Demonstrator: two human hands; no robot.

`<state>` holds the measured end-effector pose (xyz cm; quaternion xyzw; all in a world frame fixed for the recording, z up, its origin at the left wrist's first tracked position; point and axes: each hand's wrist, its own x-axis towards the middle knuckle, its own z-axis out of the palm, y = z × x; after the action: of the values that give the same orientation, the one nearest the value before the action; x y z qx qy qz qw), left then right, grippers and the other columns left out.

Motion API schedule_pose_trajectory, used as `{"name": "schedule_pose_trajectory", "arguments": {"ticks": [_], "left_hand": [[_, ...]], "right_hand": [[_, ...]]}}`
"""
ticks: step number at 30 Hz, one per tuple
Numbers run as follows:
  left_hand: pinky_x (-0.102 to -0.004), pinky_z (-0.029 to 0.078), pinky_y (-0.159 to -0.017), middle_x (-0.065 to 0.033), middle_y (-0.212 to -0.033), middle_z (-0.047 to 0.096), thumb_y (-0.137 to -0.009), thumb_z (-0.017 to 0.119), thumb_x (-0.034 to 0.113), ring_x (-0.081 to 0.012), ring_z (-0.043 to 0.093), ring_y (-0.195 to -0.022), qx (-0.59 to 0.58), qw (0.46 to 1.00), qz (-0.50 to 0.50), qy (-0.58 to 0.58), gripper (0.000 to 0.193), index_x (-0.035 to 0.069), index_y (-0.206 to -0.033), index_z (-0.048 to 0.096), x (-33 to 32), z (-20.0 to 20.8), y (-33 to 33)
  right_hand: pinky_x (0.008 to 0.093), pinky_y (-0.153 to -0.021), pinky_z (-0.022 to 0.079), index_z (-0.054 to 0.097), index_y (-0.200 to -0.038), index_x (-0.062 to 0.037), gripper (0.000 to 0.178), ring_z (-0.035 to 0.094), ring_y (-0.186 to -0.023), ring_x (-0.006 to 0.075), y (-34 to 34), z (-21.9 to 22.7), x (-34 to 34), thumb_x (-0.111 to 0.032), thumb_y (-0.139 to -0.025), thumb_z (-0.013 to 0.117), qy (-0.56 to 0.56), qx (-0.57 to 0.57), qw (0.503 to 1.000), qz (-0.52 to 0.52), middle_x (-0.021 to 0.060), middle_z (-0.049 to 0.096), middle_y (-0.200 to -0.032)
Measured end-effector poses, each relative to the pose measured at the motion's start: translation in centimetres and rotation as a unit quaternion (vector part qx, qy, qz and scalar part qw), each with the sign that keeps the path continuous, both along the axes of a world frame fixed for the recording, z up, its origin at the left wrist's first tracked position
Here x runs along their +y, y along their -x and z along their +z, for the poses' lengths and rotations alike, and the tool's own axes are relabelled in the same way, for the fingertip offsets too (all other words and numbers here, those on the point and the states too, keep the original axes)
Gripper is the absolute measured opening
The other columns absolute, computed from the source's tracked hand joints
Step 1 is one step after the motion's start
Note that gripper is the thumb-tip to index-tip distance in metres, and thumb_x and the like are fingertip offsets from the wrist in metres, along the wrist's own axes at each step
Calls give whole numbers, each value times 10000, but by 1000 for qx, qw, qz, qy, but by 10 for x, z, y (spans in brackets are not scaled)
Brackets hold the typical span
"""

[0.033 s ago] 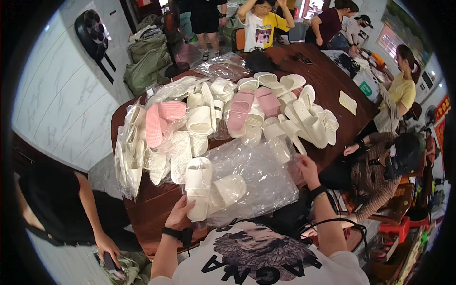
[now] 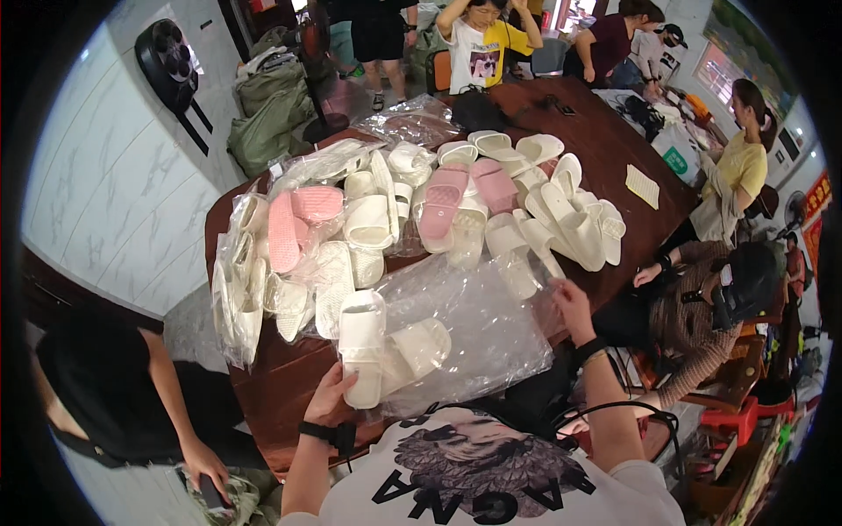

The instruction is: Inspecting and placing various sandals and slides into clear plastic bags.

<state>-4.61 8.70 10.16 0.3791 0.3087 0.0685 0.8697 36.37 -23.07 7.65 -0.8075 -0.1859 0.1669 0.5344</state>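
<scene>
A clear plastic bag (image 2: 500,342) stretches between my hands above the near edge of the table, with white slippers inside it at its left end. One white slipper (image 2: 361,320) stands lengthwise there, and another white slipper (image 2: 423,348) lies beside it at an angle. My left hand (image 2: 330,394) is closed on the bag's left side, against the lengthwise slipper. At the opposite end, my right hand (image 2: 574,313) pinches the bag's right edge. Just beyond lies a pile of white slippers (image 2: 368,221), with pink slippers (image 2: 443,200) among them.
Bagged slippers (image 2: 241,289) line the left of the brown-covered table (image 2: 605,131). A pale textured piece (image 2: 642,187) lies at the right. One person (image 2: 96,377) stands close on my left with a phone; another person (image 2: 702,298) sits at my right. Others are around the table.
The slippers in the bag have shifted slightly left. My right hand has moved a little to the right; both hands keep their hold.
</scene>
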Motion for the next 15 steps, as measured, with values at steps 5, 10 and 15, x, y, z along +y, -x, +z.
{"name": "schedule_pose_trajectory", "arguments": {"ticks": [5,10,15], "left_hand": [[-325,490,-895,-85,-1178,605,-942,571,93,-167,587,-1061,9,995,79,-56,295,5,-1218,514,-10,-27,8],[-297,503,-863,-63,-1124,632,-971,528,92,-148,619,-984,12,966,216,-144,263,6,-1220,520,8,-25,-9],[-310,497,-897,-69,-1190,600,-989,498,106,-157,603,-1054,-43,939,288,-185,290,13,-1264,494,41,15,-13]], "right_hand": [[204,-603,423,611,-1151,-22,273,521,-664,62,-2,31,9,-5,-895,518,-169,64,979,-97,-35,533,-786],[197,-536,399,616,-1135,-41,271,514,-614,49,2,-14,-14,-17,-873,551,-111,27,991,-75,-31,554,-728],[193,-515,395,621,-1113,-56,252,525,-604,47,37,-40,-34,-26,-871,555,-68,118,989,-60,-27,583,-749]]}}
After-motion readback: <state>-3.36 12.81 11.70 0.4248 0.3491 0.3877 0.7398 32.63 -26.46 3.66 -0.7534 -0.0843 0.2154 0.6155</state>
